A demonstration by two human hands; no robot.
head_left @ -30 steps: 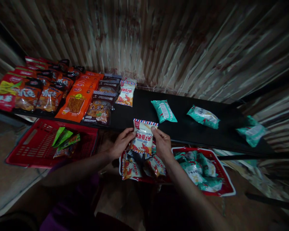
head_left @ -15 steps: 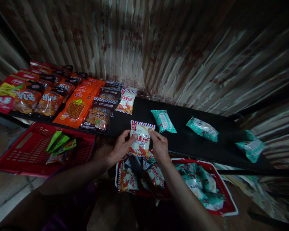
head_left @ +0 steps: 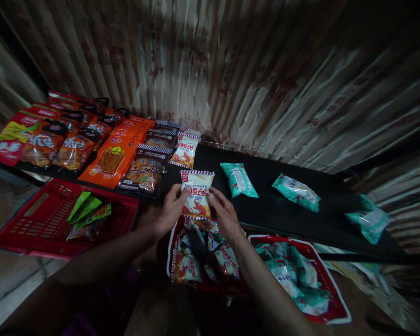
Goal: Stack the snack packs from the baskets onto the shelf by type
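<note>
A white snack bag [head_left: 197,198] with red lettering and a striped top edge is held upright between my two hands, just over the front of the black shelf [head_left: 266,212]. My left hand [head_left: 172,207] grips its left side with the thumb on the front. On the right side, my right hand [head_left: 224,213] pinches the bag's edge. A matching snack bag [head_left: 185,149] lies on the shelf behind it, beside brown potato-chip bags [head_left: 145,171]. Below my hands, a red basket [head_left: 169,261] holds several bags of the same white kind.
Teal snack bags [head_left: 238,179] lie spaced along the shelf to the right. Orange bags [head_left: 110,158] and dark-and-orange bags [head_left: 73,149] fill its left end. Another red basket [head_left: 336,289] holds teal bags; a third red basket [head_left: 28,233] holds green packets. A pleated curtain [head_left: 210,70] hangs behind.
Both hands have shifted the white snack bag slightly left and up, toward the matching bag on the shelf. The camera view has moved a little.
</note>
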